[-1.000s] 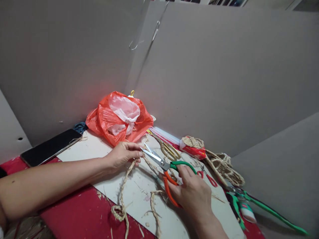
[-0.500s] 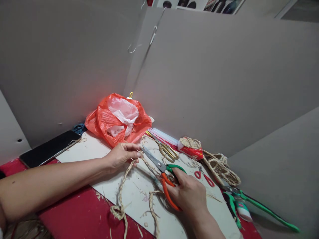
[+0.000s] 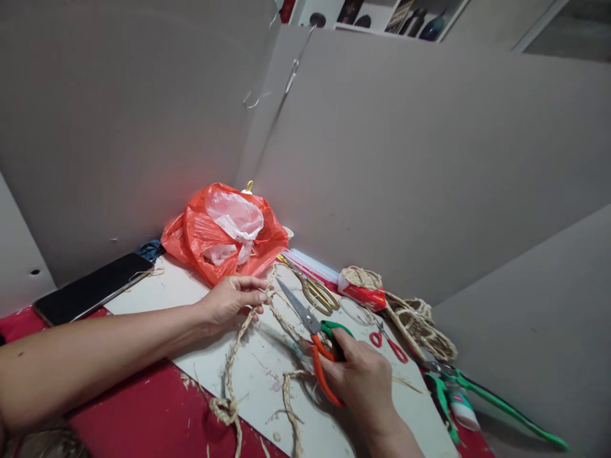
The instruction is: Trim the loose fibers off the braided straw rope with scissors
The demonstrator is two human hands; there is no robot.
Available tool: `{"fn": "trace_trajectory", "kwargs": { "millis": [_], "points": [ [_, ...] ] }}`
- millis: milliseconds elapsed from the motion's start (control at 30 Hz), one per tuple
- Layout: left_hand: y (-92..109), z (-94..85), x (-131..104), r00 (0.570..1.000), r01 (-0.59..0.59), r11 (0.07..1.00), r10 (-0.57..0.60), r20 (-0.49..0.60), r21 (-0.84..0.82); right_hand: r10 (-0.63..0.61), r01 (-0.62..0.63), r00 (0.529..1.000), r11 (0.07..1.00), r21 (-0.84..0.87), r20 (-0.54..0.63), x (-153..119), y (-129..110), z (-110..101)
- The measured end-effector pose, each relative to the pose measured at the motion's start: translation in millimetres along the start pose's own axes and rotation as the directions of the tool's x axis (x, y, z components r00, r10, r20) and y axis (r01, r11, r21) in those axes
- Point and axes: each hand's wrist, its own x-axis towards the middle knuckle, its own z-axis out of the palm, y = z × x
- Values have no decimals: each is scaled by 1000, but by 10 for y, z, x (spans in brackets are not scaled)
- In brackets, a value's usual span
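Note:
My left hand (image 3: pixel 238 298) pinches a braided straw cord (image 3: pixel 232 356), which hangs down to a knot near the board's front edge. In my right hand (image 3: pixel 360 369) are scissors (image 3: pixel 312 324) with one orange and one green handle. Their blades look closed and point up and left, the tip just right of the cord by my left fingertips. Another strand of the cord runs under the scissors, and a braided piece (image 3: pixel 289 407) lies below them. Straw scraps are scattered on the white board (image 3: pixel 191 343).
Behind the hands sits a red plastic bag (image 3: pixel 191 235). Gold-handled scissors (image 3: pixel 319 296), small red scissors (image 3: pixel 394 346), straw bundles (image 3: pixel 422 327) and green-handled cutters (image 3: pixel 510 407) lie right. A black phone (image 3: pixel 90 286) lies left. Grey panels stand behind.
The scissors' tip has moved slightly right, away from the cord and my left fingertips. My left hand keeps its pinch. The whole view has shifted a little.

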Motion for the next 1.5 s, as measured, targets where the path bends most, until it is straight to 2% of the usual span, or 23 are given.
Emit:
{"fn": "trace_trajectory", "kwargs": {
  "millis": [100,233,567,800,1000,1200,1500],
  "points": [
    [42,4,3,1000,29,999,-29,4,-21,73,-73,997,997,23,-7,-14,42,26],
    [68,3,9,998,68,994,-67,14,-84,130,-132,989,991,17,71,-30,80,55],
    [41,-66,42,993,95,981,-81,88,-169,99,-103,969,995,6,227,-45,13,80],
    [-6,-66,57,987,158,987,-158,21,-28,74,-78,974,997,7,213,-27,36,42],
    [30,-18,28,992,126,991,-126,-6,-49,70,-81,965,996,33,254,-28,45,41],
    [84,2,15,991,129,987,-126,40,-95,65,-88,934,995,51,352,-9,15,29],
    [101,-1,-6,985,147,984,-136,108,-104,55,-66,932,998,17,358,15,4,9]
  ]
}}
